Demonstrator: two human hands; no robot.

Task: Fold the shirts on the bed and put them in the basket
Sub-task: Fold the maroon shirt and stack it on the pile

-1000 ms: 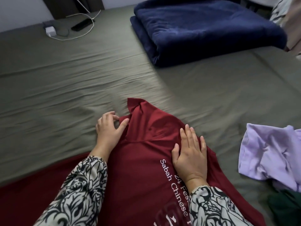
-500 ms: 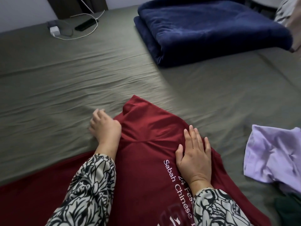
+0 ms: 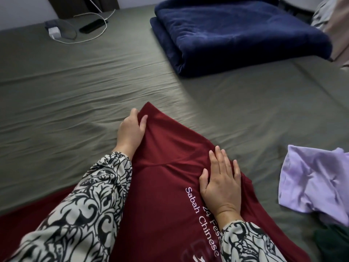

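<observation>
A dark red shirt (image 3: 166,186) with white lettering lies spread on the grey-green bed sheet (image 3: 75,110) in front of me. My left hand (image 3: 131,129) grips the shirt's far left sleeve edge, thumb on top and fingers curled under the cloth. My right hand (image 3: 221,180) lies flat on the shirt near the shoulder, fingers straight, pressing it down. A crumpled lilac shirt (image 3: 315,180) sits on the bed at the right. No basket is in view.
A folded navy blanket (image 3: 236,33) lies at the far side of the bed. A white charger (image 3: 53,33), its cable and a black remote (image 3: 93,25) sit at the far left edge. Dark green cloth (image 3: 332,242) shows at the lower right corner.
My left hand moved from the sheet beside the sleeve up to the sleeve's far edge and took hold of it. My right hand stayed flat on the shirt.
</observation>
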